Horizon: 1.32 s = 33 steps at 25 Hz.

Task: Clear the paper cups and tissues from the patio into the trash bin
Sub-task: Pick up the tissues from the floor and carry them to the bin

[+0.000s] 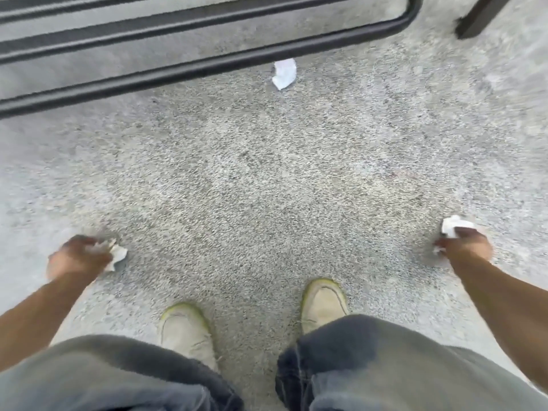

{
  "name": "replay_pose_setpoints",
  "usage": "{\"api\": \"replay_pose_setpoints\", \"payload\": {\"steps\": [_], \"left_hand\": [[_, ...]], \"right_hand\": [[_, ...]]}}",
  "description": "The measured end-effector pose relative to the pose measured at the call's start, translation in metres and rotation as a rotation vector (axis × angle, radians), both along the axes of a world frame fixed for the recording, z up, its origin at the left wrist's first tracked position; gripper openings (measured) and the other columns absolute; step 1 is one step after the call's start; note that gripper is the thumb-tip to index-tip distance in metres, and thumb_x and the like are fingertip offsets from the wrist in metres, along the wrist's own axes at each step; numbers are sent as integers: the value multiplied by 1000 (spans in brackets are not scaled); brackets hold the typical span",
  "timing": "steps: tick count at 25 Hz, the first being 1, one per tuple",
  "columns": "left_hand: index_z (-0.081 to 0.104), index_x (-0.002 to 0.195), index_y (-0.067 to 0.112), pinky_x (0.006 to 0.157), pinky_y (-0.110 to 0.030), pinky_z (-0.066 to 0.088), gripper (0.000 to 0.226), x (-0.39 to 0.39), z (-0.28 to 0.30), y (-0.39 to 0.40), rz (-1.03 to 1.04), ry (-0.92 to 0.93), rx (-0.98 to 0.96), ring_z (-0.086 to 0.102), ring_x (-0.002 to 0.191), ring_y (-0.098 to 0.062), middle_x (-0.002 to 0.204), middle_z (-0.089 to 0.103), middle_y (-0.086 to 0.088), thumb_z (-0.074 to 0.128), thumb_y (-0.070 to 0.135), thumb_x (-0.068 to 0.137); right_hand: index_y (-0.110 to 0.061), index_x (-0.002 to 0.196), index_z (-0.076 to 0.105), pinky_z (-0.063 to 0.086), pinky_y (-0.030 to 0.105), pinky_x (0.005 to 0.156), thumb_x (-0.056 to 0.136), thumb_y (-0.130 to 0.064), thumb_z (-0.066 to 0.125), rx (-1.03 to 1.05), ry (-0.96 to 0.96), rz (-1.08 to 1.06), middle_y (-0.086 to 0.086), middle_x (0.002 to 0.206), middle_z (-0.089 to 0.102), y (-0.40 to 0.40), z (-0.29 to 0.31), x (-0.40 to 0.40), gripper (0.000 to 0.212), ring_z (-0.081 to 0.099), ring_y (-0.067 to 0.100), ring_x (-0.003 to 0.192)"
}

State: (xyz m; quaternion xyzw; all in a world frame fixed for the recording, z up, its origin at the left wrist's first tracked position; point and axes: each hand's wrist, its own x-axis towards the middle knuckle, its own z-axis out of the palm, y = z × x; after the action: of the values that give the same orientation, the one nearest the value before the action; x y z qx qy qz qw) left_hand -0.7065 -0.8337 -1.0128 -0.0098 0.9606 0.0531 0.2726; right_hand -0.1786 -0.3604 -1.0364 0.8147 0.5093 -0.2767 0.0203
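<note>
Jeans [385, 366] fill the bottom of the view, baggy grey-blue, with two tan shoes [323, 304] poking out onto the speckled concrete patio floor [267, 179]. Both arms hang out to the sides. Left hand [78, 256] is closed around a crumpled white tissue [117, 255], with a wad of it sticking out past the fingers. Right hand [465, 246] is likewise clenched on another crumpled tissue [452, 228], white bits showing above and beside the knuckles. Both are pretty blurry, so finger detail is hard to make out. One more tissue on the ground [284, 73] lies further ahead, just beside the lowest dark metal bar [207, 66] of some patio furniture frame. A dark post foot [474, 22] sits in the top right corner.
</note>
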Motion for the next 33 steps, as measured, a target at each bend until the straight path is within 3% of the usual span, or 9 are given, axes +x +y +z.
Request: {"api": "replay_pose_setpoints", "payload": {"steps": [3,7,11,16,21,25,28,31,33], "left_hand": [[68,114,17,77,-39,55,28,8,13,19,-47,8,-41,67,88,-32,101,71,-18,65,19,86],[67,116,25,81,-42,57,29,6,15,11,-57,-34,-38,67,85,-31,105,69,-14,62,24,88],[65,117,28,81,-45,56,28,1,10,7,-102,-33,-85,65,79,-31,112,62,-19,59,27,89],[67,111,20,68,-38,52,25,-3,7,11,-160,5,-38,62,79,-34,91,67,-19,64,23,87],[65,105,21,54,-30,49,18,-5,9,51,-245,19,129,62,64,-30,71,64,-6,67,17,87],[55,109,32,37,-32,50,25,-13,21,108,-448,-33,209,65,57,-25,87,64,1,64,16,91],[50,122,30,44,-41,57,35,-22,33,163,-565,-55,253,68,64,-24,102,61,-3,61,14,92],[55,123,24,55,-34,59,36,-31,45,228,-622,-7,356,65,79,-19,120,60,-8,60,11,90],[58,120,23,52,-26,54,33,-34,46,270,-668,7,415,63,79,-18,120,58,-6,59,9,90]], "right_hand": [[-10,114,63,49,26,41,74,-13,77,10,-1,4,14,99,69,0,-4,6,43,64,12,59],[-5,105,65,43,17,34,76,-12,76,18,57,16,11,88,63,-1,-4,7,32,52,2,34],[-11,105,66,43,23,46,73,-20,80,31,-51,-44,13,88,68,-7,0,-4,36,57,19,60],[-16,105,69,56,42,77,77,-33,76,50,-167,147,19,96,70,-19,8,-34,34,67,33,87],[-24,112,66,43,21,43,87,-27,67,59,-76,379,5,93,70,-23,15,-99,25,58,16,55],[-30,121,59,59,39,60,84,-22,70,94,105,464,4,117,65,-7,35,-167,39,66,19,74],[-27,118,62,57,35,66,85,-28,69,100,184,585,1,108,68,7,47,-223,34,66,17,77],[-23,112,66,44,21,52,84,-25,70,126,273,682,-4,94,66,21,54,-278,29,61,9,67],[-20,108,68,40,17,51,82,-22,73,133,300,732,-7,91,60,30,56,-312,27,57,4,66]]}}
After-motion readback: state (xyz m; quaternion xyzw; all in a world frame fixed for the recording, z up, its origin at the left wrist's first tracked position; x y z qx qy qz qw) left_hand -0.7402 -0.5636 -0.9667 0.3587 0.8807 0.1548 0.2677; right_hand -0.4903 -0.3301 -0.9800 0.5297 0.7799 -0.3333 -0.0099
